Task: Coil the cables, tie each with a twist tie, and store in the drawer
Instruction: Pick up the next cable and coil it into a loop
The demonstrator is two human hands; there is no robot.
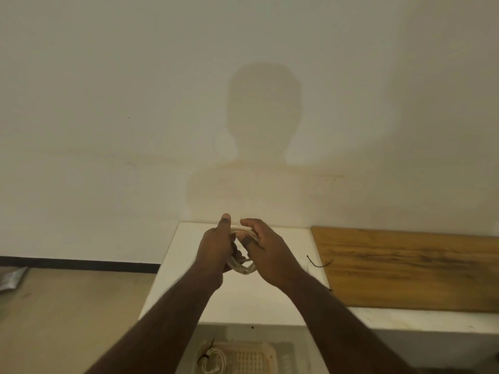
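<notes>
Holding white cable coil (pixel 243 265) above desk (pixel 189 265): left hand (pixel 213 252) and right hand (pixel 270 255) fingers curled round loops. Light, springy; grip where strands cross.

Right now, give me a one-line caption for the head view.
Both hands, left hand and right hand, grip a coiled white cable above the white table.

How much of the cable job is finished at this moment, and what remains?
Done: one tied white cable already lies in the basket in the open drawer below. In hand: the left hand and right hand hold a coiled white cable, not yet tied. Left: tie it with the twist tie lying on the counter, then store it.
</notes>
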